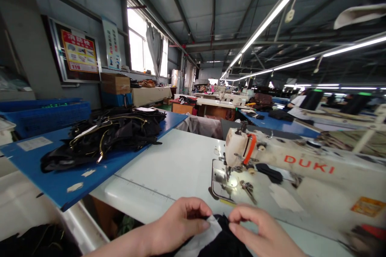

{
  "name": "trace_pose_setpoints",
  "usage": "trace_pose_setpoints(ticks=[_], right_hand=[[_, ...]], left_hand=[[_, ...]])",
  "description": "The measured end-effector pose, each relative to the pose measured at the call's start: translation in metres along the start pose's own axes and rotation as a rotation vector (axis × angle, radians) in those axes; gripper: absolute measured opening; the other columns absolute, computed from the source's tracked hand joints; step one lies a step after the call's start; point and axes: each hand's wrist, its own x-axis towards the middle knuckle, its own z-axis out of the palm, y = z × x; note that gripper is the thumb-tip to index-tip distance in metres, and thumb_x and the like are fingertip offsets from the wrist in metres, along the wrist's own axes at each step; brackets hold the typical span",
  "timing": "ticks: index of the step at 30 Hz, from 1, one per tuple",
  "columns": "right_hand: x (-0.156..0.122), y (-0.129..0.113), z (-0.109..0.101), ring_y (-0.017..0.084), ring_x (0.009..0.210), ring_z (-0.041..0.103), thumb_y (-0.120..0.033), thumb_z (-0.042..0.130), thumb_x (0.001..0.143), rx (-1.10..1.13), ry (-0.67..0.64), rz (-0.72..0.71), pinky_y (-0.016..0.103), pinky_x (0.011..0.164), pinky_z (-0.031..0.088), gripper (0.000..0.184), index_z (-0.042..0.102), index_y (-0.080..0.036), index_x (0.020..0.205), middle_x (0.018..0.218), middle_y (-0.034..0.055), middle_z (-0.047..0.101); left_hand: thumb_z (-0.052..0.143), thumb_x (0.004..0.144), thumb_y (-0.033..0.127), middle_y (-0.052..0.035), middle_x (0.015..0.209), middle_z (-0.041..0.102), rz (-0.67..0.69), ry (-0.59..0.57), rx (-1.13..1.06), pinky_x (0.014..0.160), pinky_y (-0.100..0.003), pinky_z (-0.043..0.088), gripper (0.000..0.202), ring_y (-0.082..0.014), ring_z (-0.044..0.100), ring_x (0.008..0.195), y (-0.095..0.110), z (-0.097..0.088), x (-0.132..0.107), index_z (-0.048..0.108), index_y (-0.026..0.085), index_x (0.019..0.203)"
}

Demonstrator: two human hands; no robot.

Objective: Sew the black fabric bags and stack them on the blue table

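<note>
A white sewing machine [289,164] with orange lettering stood on the pale tabletop [187,152], on the far side of the right hand [256,225], filling the right of the scene. By its needle lay a small black piece [269,172] and, nearer, a white scrap [286,197]. To the left, a blue tabletop [54,180] bore a heap of black pieces [117,132] with gold-coloured edging, and a blue crate [45,116] sat beyond it. The black fabric [230,241] was at the near edge, in front of the pale tabletop, soft and bunched, with a smooth white strip [203,241] along its left side. The left hand [187,219] was nearly closed, thumb and forefinger pinching the strip's upper end; the right hand, also nearly closed, pinched the fabric's upper right edge.
</note>
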Motion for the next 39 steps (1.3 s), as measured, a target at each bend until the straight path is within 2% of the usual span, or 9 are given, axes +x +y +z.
trace_pose_setpoints(ticks=[4,9,13,17,21,24,27,34,39], right_hand=[[-0.001,-0.002,0.005,0.017,0.071,0.051,-0.033,0.049,0.087,0.048,0.009,-0.040,0.026,0.065,0.039,0.018,0.052,-0.022,0.072,0.071,-0.0016,0.054],[0.002,-0.004,0.003,0.013,0.065,0.041,-0.038,0.050,0.090,0.304,-0.102,-0.024,0.023,0.060,0.033,0.021,0.048,-0.022,0.076,0.068,-0.0047,0.042],[0.001,-0.007,-0.006,0.013,0.071,0.045,-0.037,0.061,0.083,0.499,-0.197,0.039,0.023,0.064,0.034,0.016,0.057,-0.021,0.086,0.075,-0.0035,0.051],[-0.004,-0.004,-0.012,0.015,0.084,0.052,-0.028,0.068,0.075,0.645,-0.213,0.164,0.025,0.076,0.036,0.029,0.062,-0.022,0.102,0.090,0.0001,0.060],[-0.004,-0.002,-0.009,0.016,0.084,0.055,-0.024,0.068,0.072,0.718,-0.226,0.204,0.027,0.077,0.039,0.028,0.064,-0.019,0.099,0.088,0.0015,0.061],[0.002,-0.004,-0.003,0.015,0.078,0.055,-0.027,0.064,0.076,0.617,-0.074,0.126,0.026,0.073,0.041,0.015,0.061,-0.020,0.089,0.080,-0.0002,0.060],[0.007,-0.003,0.004,0.017,0.074,0.055,-0.032,0.055,0.085,0.335,0.141,-0.013,0.027,0.068,0.043,0.010,0.054,-0.023,0.082,0.076,-0.0009,0.056],[0.018,0.018,0.014,0.021,0.095,0.056,-0.015,0.039,0.091,-0.222,0.427,-0.499,0.034,0.083,0.042,0.018,0.052,-0.027,0.091,0.101,0.0038,0.059],[0.047,0.009,0.016,0.022,0.094,0.055,-0.015,0.036,0.091,-0.175,0.608,-0.415,0.036,0.081,0.043,0.018,0.046,-0.025,0.081,0.097,0.0052,0.056]], left_hand=[[0.075,0.066,0.031,-0.0005,0.073,0.060,-0.044,0.000,-0.067,0.063,-0.022,0.035,0.028,-0.0102,0.049,0.064,0.003,0.001,-0.002,0.067,0.012,0.085],[0.076,0.058,0.025,-0.0014,0.068,0.061,-0.180,0.005,-0.210,0.060,-0.022,0.035,0.029,-0.0095,0.049,0.058,0.002,-0.001,-0.004,0.070,0.010,0.082],[0.077,0.053,0.020,-0.0017,0.065,0.062,-0.200,0.064,-0.351,0.059,-0.022,0.037,0.029,-0.0102,0.051,0.055,-0.002,-0.003,-0.004,0.068,0.011,0.079],[0.076,0.052,0.015,-0.0005,0.063,0.062,-0.196,0.072,-0.401,0.058,-0.021,0.037,0.026,-0.0101,0.052,0.054,-0.005,-0.003,-0.004,0.066,0.012,0.076],[0.077,0.053,0.016,-0.0017,0.064,0.063,-0.172,0.055,-0.409,0.060,-0.021,0.038,0.025,-0.0106,0.054,0.056,-0.006,-0.001,-0.003,0.067,0.011,0.075],[0.079,0.054,0.018,-0.0018,0.065,0.063,-0.163,0.023,-0.429,0.060,-0.021,0.039,0.025,-0.0102,0.055,0.055,-0.006,-0.001,-0.002,0.066,0.011,0.074],[0.082,0.055,0.018,-0.0022,0.067,0.064,-0.134,-0.016,-0.469,0.059,-0.020,0.040,0.026,-0.0097,0.056,0.055,-0.007,-0.002,0.000,0.065,0.011,0.074],[0.082,0.057,0.018,-0.0029,0.071,0.064,-0.222,-0.022,-0.553,0.062,-0.020,0.044,0.029,-0.0110,0.059,0.059,-0.009,-0.011,0.000,0.068,0.012,0.082],[0.085,0.055,0.030,-0.0035,0.080,0.068,-0.284,-0.108,-0.287,0.074,-0.027,0.048,0.043,-0.0183,0.062,0.074,-0.015,-0.029,-0.022,0.070,0.015,0.093]])
